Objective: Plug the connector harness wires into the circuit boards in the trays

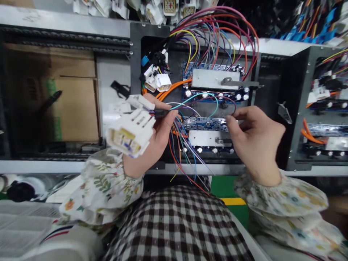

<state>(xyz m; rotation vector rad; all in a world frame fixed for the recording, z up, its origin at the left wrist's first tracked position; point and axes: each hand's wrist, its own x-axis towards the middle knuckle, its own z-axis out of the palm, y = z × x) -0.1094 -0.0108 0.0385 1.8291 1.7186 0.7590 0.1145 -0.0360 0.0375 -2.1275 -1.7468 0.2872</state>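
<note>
My left hand point(160, 136) is closed around the black-sleeved neck of a wire harness. Its white multi-pin connectors point(133, 130) stick out to the left, and its loose coloured wires point(187, 152) fan out to the right and downward. My right hand point(252, 136) pinches the end of a thin purple wire point(234, 102) from that harness, thumb against forefinger. A teal wire point(218, 105) loops between the hands. Below the wires lies the lower blue circuit board point(208, 124) with a silver plate. The upper circuit board point(187, 74) has many wires fitted along its top edge.
A black frame point(135, 72) surrounds both boards. More white connectors point(162, 82) lie at its upper left. Cardboard point(77, 105) lies in the left opening. Another framed unit point(299, 108) stands at right. Connectors point(154, 12) and cable bundles point(312, 21) line the back.
</note>
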